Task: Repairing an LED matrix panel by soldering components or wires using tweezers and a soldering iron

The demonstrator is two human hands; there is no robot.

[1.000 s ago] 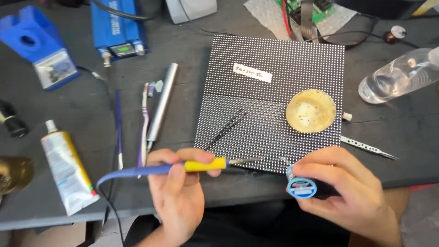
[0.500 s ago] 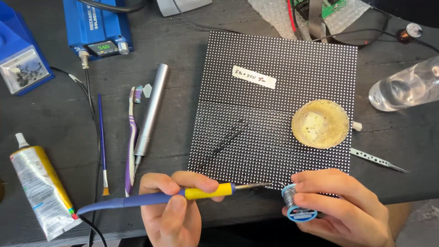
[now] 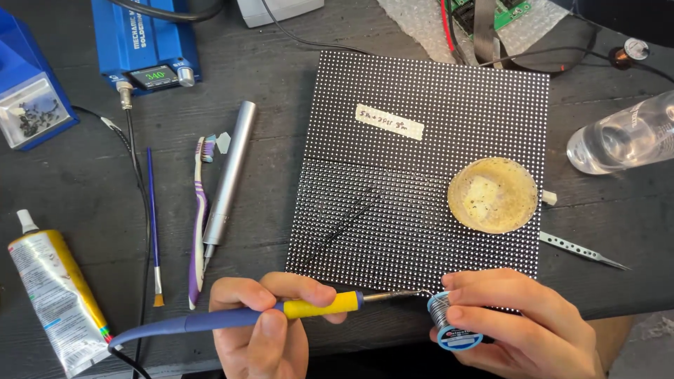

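My left hand (image 3: 263, 330) grips a soldering iron (image 3: 309, 309) with a blue handle and yellow grip, its metal tip pointing right. My right hand (image 3: 523, 326) holds a small spool of solder wire (image 3: 449, 323) with a blue flange, and the iron's tip meets the wire beside the spool. Both hands sit at the near edge of a black LED dot-matrix panel (image 3: 421, 161), which lies flat on the dark table and carries a white paper label (image 3: 390, 121). A round yellowish dish (image 3: 493, 194) rests on the panel's right side.
A blue soldering station (image 3: 144, 42) and a blue parts box (image 3: 28, 105) stand at the back left. A silver pen-shaped tool (image 3: 228, 182), a purple toothbrush (image 3: 199, 217), a thin brush (image 3: 152, 217) and a glue tube (image 3: 53, 291) lie left. Tweezers (image 3: 579, 249) and a clear bottle (image 3: 625, 137) lie right.
The view has shifted, so the panel sits higher and more central. The iron's tip has moved right to touch the solder wire at the spool; both hands keep their grip.
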